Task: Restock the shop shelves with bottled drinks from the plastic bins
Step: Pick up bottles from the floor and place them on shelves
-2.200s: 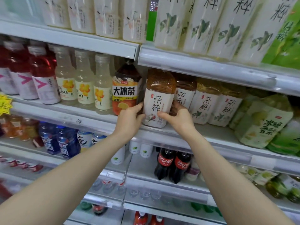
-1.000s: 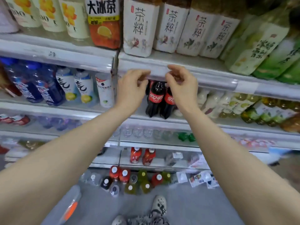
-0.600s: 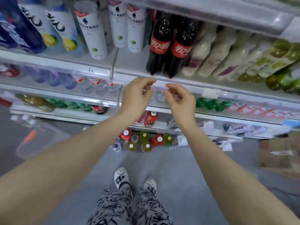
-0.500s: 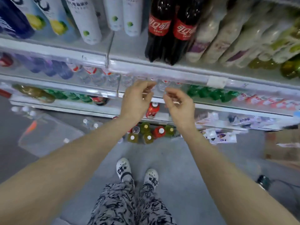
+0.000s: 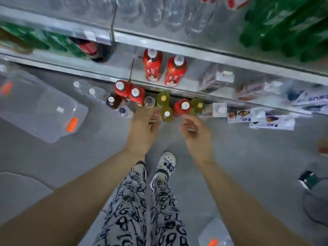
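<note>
I look straight down at the grey floor. A cluster of bottles stands at the foot of the shelves: red ones (image 5: pixel 135 94), yellow-green ones (image 5: pixel 166 115) and clear ones (image 5: pixel 92 92). My left hand (image 5: pixel 144 129) hangs just above the cluster with loosely curled fingers and holds nothing. My right hand (image 5: pixel 196 134) hovers beside it, also loosely curled and empty. Two red bottles (image 5: pixel 152 65) stand on the bottom shelf (image 5: pixel 195 80). A clear plastic bin with orange latches (image 5: pixel 42 110) sits on the floor at the left.
Green bottles (image 5: pixel 287 31) and clear bottles (image 5: pixel 174 15) fill the shelf above. Small drink cartons (image 5: pixel 264 118) lie on the floor at the right. My feet in white clogs (image 5: pixel 166 163) stand below the hands. Another bin's corner (image 5: pixel 213 235) shows at the bottom.
My view and both hands have dropped from the upper tea shelf, past the cola shelf, down to the bottles on the floor. Both hands stay empty.
</note>
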Demonstrator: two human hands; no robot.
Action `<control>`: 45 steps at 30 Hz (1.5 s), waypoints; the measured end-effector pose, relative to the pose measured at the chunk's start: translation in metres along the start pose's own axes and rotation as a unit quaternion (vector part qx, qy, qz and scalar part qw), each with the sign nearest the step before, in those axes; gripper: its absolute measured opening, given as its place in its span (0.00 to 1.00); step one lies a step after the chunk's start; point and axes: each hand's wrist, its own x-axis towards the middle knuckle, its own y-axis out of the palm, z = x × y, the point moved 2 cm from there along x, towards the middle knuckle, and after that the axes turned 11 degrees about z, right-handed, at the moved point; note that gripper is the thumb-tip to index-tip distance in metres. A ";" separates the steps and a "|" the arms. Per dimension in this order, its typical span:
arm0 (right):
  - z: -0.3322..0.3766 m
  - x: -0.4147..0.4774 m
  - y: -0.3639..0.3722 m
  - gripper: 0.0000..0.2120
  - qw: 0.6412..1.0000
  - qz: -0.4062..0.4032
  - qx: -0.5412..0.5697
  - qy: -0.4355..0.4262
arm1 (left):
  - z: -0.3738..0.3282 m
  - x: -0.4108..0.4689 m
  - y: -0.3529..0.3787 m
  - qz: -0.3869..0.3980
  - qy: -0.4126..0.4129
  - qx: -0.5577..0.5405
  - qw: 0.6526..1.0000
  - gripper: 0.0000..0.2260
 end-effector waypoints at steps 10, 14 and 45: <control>-0.182 0.047 0.053 0.21 0.994 0.025 -0.034 0.103 | 0.171 0.047 0.077 0.082 -0.083 0.037 0.992 0.25; -0.240 0.078 0.073 0.25 0.992 0.018 -0.035 0.121 | 0.228 0.080 0.108 0.102 -0.081 0.049 0.990 0.26; -0.393 0.204 0.138 0.43 0.995 -0.047 -0.031 0.079 | 0.358 0.182 0.198 0.075 -0.059 -0.064 0.993 0.29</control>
